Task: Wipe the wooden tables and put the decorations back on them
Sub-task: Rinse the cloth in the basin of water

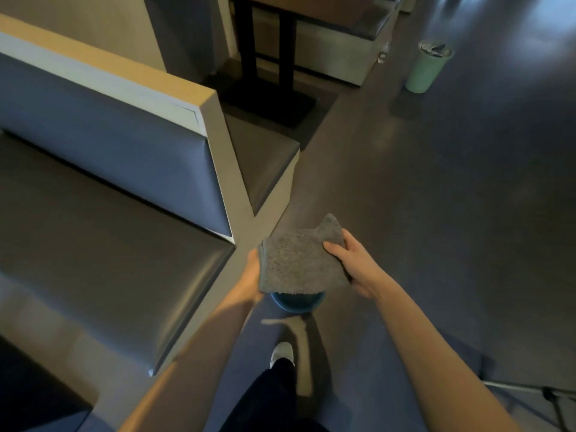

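A folded grey cloth (299, 260) is held out in front of me, above the floor. My left hand (253, 275) grips its left edge, mostly hidden behind the cloth. My right hand (352, 263) pinches its right side, thumb on top. Just under the cloth a blue bowl-shaped thing (296, 302) shows its rim; what holds it is hidden. A wooden table (311, 1) stands at the top of the view on black legs (268, 51).
A booth bench with dark seat (103, 244) and padded backrest (109, 145) fills the left. A second bench seat (261, 157) lies behind it. A pale green bin (427, 67) stands on the dark floor at upper right. My shoe (282, 353) is below.
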Demonstrator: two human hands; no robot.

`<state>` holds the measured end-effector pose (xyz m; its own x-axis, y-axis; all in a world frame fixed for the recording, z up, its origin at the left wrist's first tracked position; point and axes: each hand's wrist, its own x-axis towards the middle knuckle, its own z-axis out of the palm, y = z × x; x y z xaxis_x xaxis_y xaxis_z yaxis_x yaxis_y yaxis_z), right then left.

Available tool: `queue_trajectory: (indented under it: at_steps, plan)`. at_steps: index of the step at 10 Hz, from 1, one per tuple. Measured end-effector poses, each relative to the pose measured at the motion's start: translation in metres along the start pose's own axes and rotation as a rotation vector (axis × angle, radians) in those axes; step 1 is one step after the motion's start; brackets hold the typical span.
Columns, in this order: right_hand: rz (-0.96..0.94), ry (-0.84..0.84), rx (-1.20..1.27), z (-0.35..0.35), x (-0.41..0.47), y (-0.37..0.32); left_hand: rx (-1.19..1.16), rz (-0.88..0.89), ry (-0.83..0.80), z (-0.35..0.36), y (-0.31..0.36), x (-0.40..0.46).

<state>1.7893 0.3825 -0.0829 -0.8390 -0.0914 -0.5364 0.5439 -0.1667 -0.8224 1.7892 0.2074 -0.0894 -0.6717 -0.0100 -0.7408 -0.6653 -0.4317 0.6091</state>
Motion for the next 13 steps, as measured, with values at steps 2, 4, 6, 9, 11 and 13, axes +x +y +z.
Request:
queue_trajectory:
  at_steps: [2, 4, 6, 9, 11, 13]
  plan:
    - [-0.084, 0.043, -0.153, -0.026, 0.089, -0.005, 0.072, 0.017, 0.001, 0.018, 0.016, 0.103]
    - [-0.054, 0.145, -0.321, -0.063, 0.177, 0.036, 0.21, 0.022, -0.039, 0.029, -0.005, 0.197]
    - [-0.052, 0.186, -0.338, -0.111, 0.29, 0.126, 0.226, 0.06, -0.02, 0.024, -0.069, 0.336]
    - [-0.076, 0.199, -0.217, -0.164, 0.441, 0.287, 0.403, 0.178, -0.115, -0.01, -0.167, 0.518]
    - [-0.062, 0.228, -0.24, -0.179, 0.509, 0.367, 0.578, 0.235, -0.071, -0.035, -0.214, 0.603]
    - [-0.023, 0.268, -0.29, -0.181, 0.556, 0.403, 0.652, 0.273, 0.019, -0.053, -0.24, 0.675]
